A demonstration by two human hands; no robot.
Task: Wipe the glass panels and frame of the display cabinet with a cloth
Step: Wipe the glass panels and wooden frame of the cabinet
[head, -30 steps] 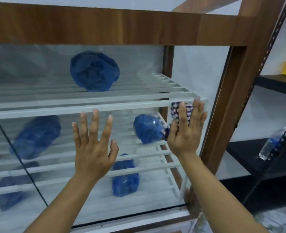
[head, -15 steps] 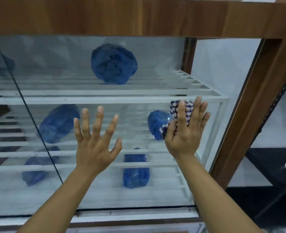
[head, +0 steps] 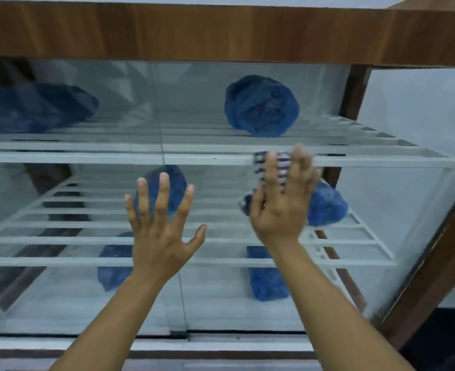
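The display cabinet has a brown wooden frame [head: 221, 30] and sliding glass panels [head: 381, 108] in front of white slatted shelves. My right hand [head: 280, 204] presses a blue-and-white checked cloth [head: 261, 163] flat against the right glass panel, fingers straight; the hand is motion-blurred and hides most of the cloth. My left hand [head: 162, 234] is spread open with straight fingers against the glass near the seam between the two panels [head: 179, 290].
Several blue wrapped bundles lie on the shelves behind the glass, one on the upper shelf [head: 261, 105] and others lower [head: 326, 206]. The brown right post [head: 440, 277] borders the glass. The bottom rail [head: 221, 344] runs below.
The view has swung left, so the panel seam now lies centre. My right hand with the cloth has slid left along the glass, away from the right post. The left hand stays spread.
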